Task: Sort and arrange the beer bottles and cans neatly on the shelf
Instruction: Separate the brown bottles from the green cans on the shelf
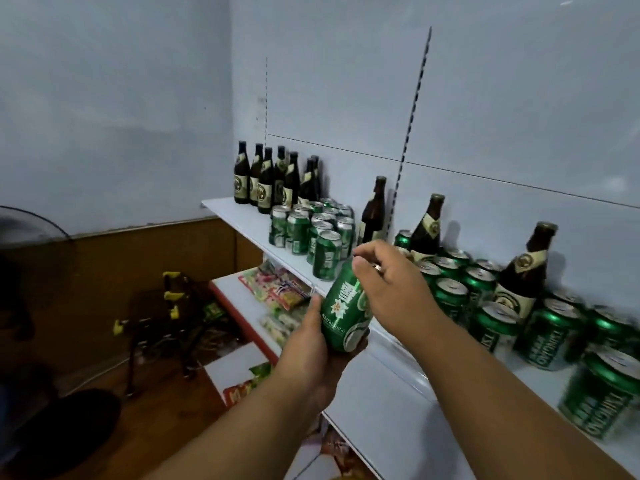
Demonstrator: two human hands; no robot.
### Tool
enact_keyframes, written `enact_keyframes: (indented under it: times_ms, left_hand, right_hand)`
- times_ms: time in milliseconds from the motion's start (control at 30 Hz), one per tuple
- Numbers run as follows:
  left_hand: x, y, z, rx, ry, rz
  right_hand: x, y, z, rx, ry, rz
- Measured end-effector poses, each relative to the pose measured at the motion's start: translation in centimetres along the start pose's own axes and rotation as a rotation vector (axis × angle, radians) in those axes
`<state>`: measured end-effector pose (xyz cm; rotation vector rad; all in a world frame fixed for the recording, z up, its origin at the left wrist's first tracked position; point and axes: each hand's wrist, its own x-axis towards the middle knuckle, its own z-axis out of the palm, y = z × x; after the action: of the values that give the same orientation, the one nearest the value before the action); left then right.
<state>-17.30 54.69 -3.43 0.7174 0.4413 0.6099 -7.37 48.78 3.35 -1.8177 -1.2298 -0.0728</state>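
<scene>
1. Currently, the left hand [313,344] grips the lower body of a green can [346,306], fingers wrapped round it from below and thumb along its left side.
2. The right hand [391,282] covers the top of the same can, fingers curled over its rim.
3. The can is tilted, top leaning right, and held in the air just in front of the white shelf [391,386], not touching it.
4. A group of dark bottles [273,178] stands upright at the far left end of the shelf.
5. A block of green cans [311,230] stands just beside those bottles, in close rows.
6. Three more bottles [427,225] stand apart along the back wall, to the right.
7. A second cluster of cans [519,320] lies around them, less orderly.
8. Snack packets [277,285] lie on the lower shelf.
</scene>
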Motion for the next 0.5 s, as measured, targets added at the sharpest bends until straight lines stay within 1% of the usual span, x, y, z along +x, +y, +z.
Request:
enact_keyframes:
  times_ms: [133, 200, 300, 400, 500]
  left_hand:
    - [4.0, 3.8, -2.4, 0.119, -0.057, -0.003]
    - [6.4, 5.0, -3.1, 0.269, -0.110, 0.071]
    - [10.4, 6.9, -3.4, 0.579, -0.205, 0.212]
    - [14.8, 9.6, -2.7, 0.724, -0.264, 0.331]
    - [19.2, 12.5, -1.3, 0.934, -0.316, 0.444]
  right_hand:
    - [4.5, -0.9, 2.2, -0.055, -0.071, 0.035]
    - [6.8, -0.9, 2.6, -0.059, -0.058, 0.044]
    - [10.4, -0.4, 2.8, -0.063, -0.016, 0.051]
    - [14.4, 0.7, 3.3, -0.098, 0.030, 0.055]
    - [18.9, 1.9, 3.5, -0.116, 0.082, 0.075]
